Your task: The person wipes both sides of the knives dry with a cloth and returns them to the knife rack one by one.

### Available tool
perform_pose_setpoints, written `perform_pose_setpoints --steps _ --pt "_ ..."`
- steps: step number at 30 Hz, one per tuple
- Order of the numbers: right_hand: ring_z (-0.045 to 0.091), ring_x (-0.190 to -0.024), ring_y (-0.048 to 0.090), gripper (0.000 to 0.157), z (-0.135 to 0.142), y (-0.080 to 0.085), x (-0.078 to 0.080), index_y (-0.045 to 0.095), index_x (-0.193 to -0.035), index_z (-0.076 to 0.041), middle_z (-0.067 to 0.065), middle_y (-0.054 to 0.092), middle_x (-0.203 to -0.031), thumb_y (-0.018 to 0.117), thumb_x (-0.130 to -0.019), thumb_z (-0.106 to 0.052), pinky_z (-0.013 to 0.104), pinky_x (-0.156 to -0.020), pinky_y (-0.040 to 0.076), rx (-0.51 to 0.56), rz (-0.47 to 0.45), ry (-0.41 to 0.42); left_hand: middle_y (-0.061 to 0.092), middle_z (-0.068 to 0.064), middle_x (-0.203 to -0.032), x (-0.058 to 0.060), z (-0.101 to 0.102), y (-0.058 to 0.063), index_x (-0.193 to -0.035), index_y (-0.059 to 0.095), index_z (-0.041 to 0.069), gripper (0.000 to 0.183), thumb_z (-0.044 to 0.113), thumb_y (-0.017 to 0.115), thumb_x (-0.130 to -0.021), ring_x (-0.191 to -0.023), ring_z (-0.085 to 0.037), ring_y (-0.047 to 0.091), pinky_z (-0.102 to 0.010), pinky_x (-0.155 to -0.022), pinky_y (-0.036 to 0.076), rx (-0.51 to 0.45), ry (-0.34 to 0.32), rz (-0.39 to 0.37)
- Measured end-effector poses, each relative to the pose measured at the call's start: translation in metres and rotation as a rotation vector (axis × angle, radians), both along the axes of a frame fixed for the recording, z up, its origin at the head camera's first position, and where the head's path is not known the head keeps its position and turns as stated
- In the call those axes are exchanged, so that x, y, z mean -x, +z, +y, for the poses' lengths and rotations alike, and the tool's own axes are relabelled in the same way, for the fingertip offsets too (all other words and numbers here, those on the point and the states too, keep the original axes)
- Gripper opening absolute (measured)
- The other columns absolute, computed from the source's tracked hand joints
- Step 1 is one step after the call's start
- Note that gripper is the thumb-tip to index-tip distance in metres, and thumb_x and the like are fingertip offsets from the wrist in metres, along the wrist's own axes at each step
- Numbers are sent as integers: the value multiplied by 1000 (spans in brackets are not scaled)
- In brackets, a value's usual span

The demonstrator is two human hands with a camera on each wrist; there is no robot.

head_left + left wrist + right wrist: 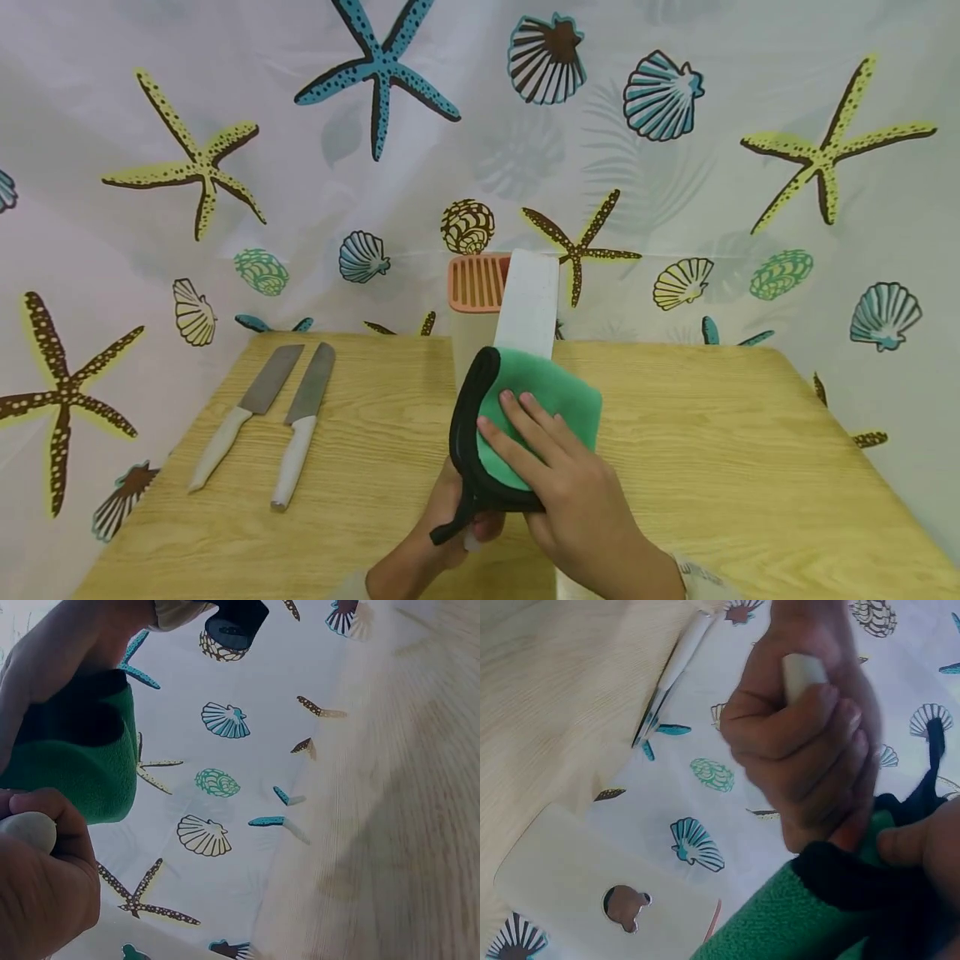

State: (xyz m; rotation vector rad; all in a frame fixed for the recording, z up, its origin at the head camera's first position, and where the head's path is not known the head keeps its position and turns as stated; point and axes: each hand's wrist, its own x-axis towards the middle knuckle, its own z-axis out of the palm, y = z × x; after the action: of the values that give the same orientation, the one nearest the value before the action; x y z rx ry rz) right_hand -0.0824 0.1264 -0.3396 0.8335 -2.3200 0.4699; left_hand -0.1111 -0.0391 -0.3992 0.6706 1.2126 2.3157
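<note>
My left hand [442, 517] grips the white handle [804, 675] of a broad-bladed kitchen knife [527, 300], its pale blade pointing up and away. A green cloth [555, 392] with a black border is folded around the lower blade and hides that part. My right hand [581, 492] holds the cloth against the blade, fingers laid over its face. In the right wrist view, the right thumb [911, 844] lies at the cloth's dark edge, close to the left fist. The left wrist view shows the handle's rounded end [31, 829] within the curled left fingers.
Behind the blade stands a cream knife block [465, 333] with a slotted orange top, partly covered. Two white-handled knives, a wider one [251, 408] and a narrower one [303, 425], lie on the wooden table [712, 467] at left. A shell-and-starfish patterned sheet [450, 167] surrounds the table.
</note>
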Motion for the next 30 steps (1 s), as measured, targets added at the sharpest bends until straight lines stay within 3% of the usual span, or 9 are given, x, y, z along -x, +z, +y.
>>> perform_pose_setpoints --steps 2,5,11,13,18,20,23,28,30 --pt "29 -135 55 96 0 1 3 54 -144 -26 5 54 -150 58 -58 16 55 -92 56 16 19 -32 46 21 -53 -1 3 0 -67 47 22 45 53 50 -99 -42 8 43 -11 -40 33 37 13 20" --pt "29 -134 56 90 1 4 9 56 -142 -25 6 54 -149 58 -62 15 55 -91 57 37 50 -67 41 18 -51 -3 6 1 -66 42 15 43 35 50 -104 -39 6 39 -14 -37 27 62 14 23" --pt "30 -133 57 78 9 14 28 60 -139 -21 7 56 -147 56 -69 12 54 -91 57 76 110 -107 37 15 -47 -7 10 5 -71 38 17 31 17 52 -99 -36 4 36 -14 -36 27 165 23 -94" --pt "31 -134 56 79 13 19 35 59 -140 -20 8 56 -148 55 -67 11 45 -78 62 88 119 -117 37 16 -47 -8 11 5 -72 38 16 30 16 52 -99 -36 4 36 -14 -35 27 171 25 -100" --pt "34 -136 54 68 21 29 58 58 -141 -19 11 54 -149 76 -76 -6 44 -66 61 114 154 -155 39 16 -46 -11 13 4 -69 39 15 33 12 51 -99 -35 3 37 -16 -34 27 144 11 -76" --pt "35 -136 53 68 24 32 66 58 -141 -19 12 53 -149 81 -77 -12 53 -82 60 127 161 -165 40 16 -46 -11 14 3 -68 39 15 33 12 51 -99 -36 3 37 -16 -34 27 142 3 -70" --pt "35 -137 52 67 27 34 70 58 -141 -19 12 52 -150 76 -78 -4 55 -85 59 142 156 -162 39 16 -46 -12 13 2 -68 38 15 34 12 51 -99 -35 3 37 -17 -33 26 149 1 -67" --pt "35 -139 50 78 25 30 63 59 -140 -20 11 52 -150 63 -70 13 49 -67 61 125 156 -142 39 16 -46 -12 11 3 -69 38 15 33 12 50 -100 -35 3 37 -17 -33 27 156 4 -64" --pt "35 -138 51 84 23 28 58 60 -140 -20 10 53 -150 58 -65 18 49 -71 61 109 158 -136 39 16 -45 -11 11 4 -70 38 15 32 12 50 -99 -35 3 37 -16 -34 27 161 10 -69"
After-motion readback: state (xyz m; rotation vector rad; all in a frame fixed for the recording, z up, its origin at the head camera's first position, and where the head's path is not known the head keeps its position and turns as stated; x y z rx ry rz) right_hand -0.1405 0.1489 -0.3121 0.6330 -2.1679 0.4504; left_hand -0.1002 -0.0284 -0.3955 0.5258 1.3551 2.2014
